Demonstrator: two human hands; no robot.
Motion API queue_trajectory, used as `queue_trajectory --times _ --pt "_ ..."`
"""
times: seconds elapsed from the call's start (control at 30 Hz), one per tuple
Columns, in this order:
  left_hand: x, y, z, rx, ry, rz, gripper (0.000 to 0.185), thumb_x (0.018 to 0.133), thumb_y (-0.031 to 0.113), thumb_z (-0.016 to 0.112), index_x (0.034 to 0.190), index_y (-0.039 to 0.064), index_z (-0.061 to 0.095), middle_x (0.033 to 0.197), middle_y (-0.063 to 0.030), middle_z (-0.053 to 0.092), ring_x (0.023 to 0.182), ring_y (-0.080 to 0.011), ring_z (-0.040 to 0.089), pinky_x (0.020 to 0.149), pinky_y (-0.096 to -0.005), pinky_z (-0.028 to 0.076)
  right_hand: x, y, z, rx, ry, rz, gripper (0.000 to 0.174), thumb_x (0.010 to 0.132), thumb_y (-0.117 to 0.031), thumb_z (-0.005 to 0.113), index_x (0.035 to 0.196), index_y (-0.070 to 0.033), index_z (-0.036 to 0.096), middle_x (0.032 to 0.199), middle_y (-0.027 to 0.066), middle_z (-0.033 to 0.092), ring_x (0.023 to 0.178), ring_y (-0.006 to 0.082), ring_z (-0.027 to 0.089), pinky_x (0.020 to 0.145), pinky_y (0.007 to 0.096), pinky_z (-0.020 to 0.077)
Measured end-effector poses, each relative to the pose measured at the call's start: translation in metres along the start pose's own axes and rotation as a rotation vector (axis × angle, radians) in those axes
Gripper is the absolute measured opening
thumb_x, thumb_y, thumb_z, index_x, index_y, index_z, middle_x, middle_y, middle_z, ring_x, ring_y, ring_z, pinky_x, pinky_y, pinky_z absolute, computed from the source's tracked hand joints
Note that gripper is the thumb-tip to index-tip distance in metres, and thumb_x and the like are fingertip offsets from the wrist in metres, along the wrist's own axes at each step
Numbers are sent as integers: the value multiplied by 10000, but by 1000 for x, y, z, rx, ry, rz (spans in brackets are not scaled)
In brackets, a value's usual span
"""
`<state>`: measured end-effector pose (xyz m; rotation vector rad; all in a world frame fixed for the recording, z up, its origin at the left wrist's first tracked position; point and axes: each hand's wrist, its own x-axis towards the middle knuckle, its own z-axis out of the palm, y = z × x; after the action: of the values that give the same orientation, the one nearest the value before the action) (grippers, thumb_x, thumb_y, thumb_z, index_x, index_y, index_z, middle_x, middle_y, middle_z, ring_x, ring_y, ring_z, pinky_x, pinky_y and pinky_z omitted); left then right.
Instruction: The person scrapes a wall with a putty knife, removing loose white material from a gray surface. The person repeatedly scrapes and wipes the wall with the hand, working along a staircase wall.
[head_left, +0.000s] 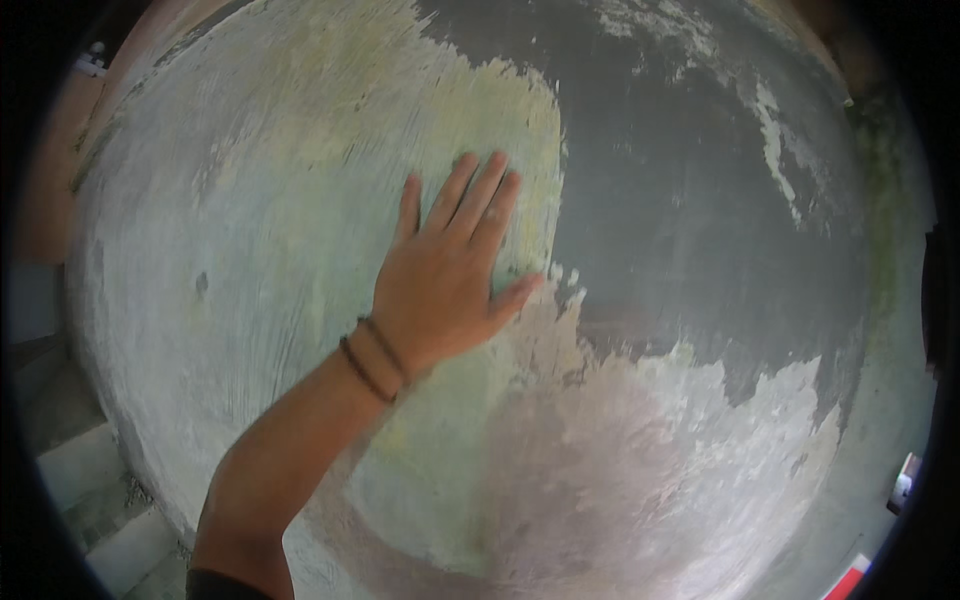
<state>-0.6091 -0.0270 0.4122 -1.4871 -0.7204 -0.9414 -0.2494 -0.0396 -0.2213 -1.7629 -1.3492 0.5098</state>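
My left hand (442, 281) lies palm down on a broad, wall-like surface (247, 217) with a patchy pale coating. Its fingers are spread and the thumb points right; nothing is held. Two dark bands (367, 367) circle the wrist. Just right of the fingertips, the pale yellow-green coating ends at a ragged edge. Beyond that edge is a smooth dark grey patch (675, 210). Below and right of the hand the coating turns pinkish and whitish (615, 450), with a jagged upper border. My right hand is out of view.
Pale steps (97, 465) show at the lower left, beside the surface's edge. A small white fixture (91, 61) sits at the upper left. Along the right rim are a dark object (931, 300), a small white-and-dark item (904, 481) and a red-and-white item (847, 581), all too small to identify.
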Motion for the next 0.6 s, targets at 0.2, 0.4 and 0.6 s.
queue_trajectory --times 0.2,0.4,0.6 --pt "113 -6 19 -18 85 65 853 1003 560 563 1633 41 316 1730 -133 256 1616 -295 191 1289 -621 131 -9 -7 -43 156 327 248 316 1022 -308 606 1287 -136 594 948 18 610 730 142 526 603 292 436" --pt "106 -17 14 -168 51 209 813 1003 590 564 1629 114 360 1726 -121 279 1612 -287 211 1305 -575 121 -36 21 -63 554 801 479 343 1037 -273 580 1350 -137 555 957 -6 576 710 112 483 584 251 413" --pt "95 -160 -21 115 136 -41 742 1021 528 571 1631 163 356 1727 -120 272 1602 -334 224 1272 -638 163 -46 -27 -71 1051 1129 264 377 1052 -238 555 1413 -137 516 966 -30 542 690 81 439 565 209 389"
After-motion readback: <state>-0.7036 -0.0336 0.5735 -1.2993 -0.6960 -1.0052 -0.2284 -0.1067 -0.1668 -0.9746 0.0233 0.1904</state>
